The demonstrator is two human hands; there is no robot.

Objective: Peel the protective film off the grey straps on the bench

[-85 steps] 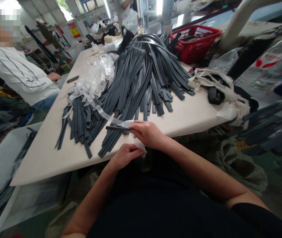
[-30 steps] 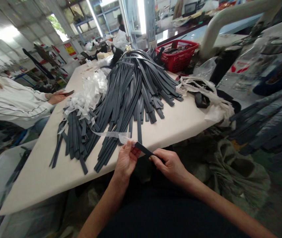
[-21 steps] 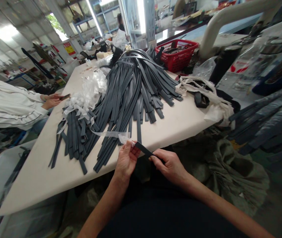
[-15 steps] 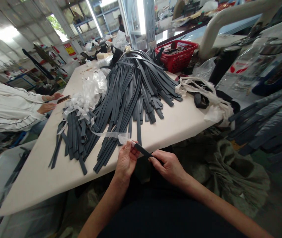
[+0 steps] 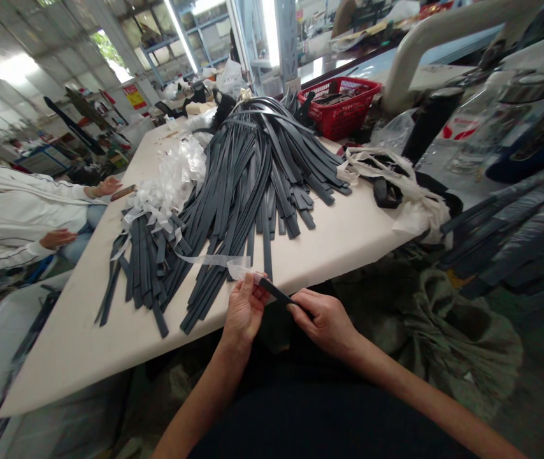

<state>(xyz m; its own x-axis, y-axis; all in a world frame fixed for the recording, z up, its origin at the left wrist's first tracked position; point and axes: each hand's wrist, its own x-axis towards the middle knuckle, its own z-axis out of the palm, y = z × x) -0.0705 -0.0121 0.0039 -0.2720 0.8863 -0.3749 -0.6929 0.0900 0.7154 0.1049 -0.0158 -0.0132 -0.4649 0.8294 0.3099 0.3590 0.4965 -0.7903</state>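
Strap (image 5: 278, 294) is held just off the tabletop (image 5: 348, 245) edge, long axis slanting from the left hand (image 5: 243, 313), whose fingers are pinched shut on its tip and film (image 5: 212, 259), down to the right hand (image 5: 325, 322), closed round it.

Matt dark strip (image 5: 276, 292), clear glossy plastic film (image 5: 214, 259).
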